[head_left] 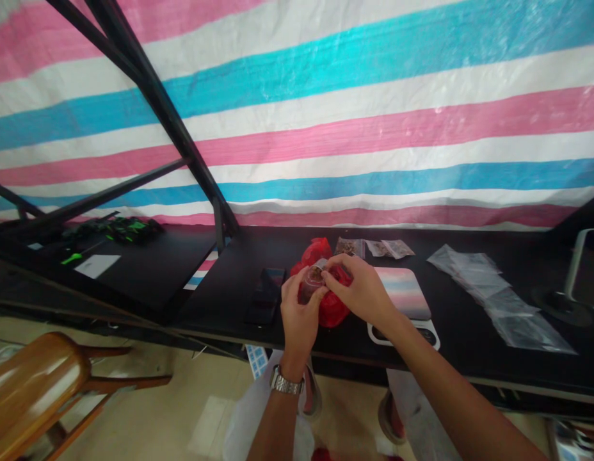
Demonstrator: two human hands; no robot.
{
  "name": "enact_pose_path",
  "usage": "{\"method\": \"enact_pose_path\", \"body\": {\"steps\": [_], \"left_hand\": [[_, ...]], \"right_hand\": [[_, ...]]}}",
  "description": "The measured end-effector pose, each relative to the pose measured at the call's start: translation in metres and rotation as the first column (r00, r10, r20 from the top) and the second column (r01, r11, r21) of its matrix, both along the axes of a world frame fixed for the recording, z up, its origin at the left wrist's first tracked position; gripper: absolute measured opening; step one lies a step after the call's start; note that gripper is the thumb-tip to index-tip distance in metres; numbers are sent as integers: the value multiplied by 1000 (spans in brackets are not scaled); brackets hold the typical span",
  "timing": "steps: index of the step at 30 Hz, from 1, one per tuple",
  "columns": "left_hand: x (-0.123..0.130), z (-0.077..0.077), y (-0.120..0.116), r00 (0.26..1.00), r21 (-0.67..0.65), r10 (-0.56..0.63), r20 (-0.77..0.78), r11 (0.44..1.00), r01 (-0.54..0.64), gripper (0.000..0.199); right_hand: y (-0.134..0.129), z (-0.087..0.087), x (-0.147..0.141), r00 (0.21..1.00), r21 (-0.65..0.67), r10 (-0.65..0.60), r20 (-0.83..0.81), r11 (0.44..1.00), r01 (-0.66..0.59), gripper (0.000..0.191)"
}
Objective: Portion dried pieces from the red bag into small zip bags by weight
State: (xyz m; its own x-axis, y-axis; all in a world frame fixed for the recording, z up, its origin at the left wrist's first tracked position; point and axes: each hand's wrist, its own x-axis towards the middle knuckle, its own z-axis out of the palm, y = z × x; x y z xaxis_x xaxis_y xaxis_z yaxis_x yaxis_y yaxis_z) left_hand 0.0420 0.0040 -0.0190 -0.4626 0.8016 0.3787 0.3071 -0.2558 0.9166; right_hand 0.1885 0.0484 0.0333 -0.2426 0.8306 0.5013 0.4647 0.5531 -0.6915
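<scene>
left forearm [276,419]: bare, angled forward | left hand [300,307]: fingers [288,291] bent, pinching | right forearm [445,381]: slanting in from lower right | right hand [358,285]: pinching, close beside left

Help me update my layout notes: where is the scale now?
In the head view, the scale sits on the black table, right of the red bag and partly hidden behind the right forearm.

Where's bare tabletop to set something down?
Two patches on the tabletop: left of the dark phone-like slab, up to the left edge; and between the scale-like device and the row of clear bags. Crowded: the middle, where left hand and right hand hold a small bag over red plastic, filled packets behind.
</scene>
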Motion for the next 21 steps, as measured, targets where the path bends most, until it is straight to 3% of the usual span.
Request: {"method": "enact_pose_path", "body": {"steps": [4, 11, 16, 19, 21], "left_hand": [[2, -2, 2, 999, -7, 15, 32, 1000, -14, 45], [1, -2, 1, 1000, -4, -9, 27, 1000, 9, 46], [-4, -7, 1, 993, 4, -55, 108, 998, 55, 46], [-9, -6, 0, 970, -2, -72, 234, 997, 74, 51], [-14, -4, -3, 945, -10, -87, 315, 995, 96, 55]], "right_hand": [[-2, 1, 2, 996, 157, 11, 83, 987, -24, 15], [1, -2, 8, 997, 233, 77, 31, 969, -82, 23], [7, -10, 8, 996, 222, -86, -4, 971, 85, 20], [16, -18, 10, 962, 113, -159, 220, 984, 137, 15], [21, -23, 10, 893, 43, -149, 424, 989, 145, 13]]}}
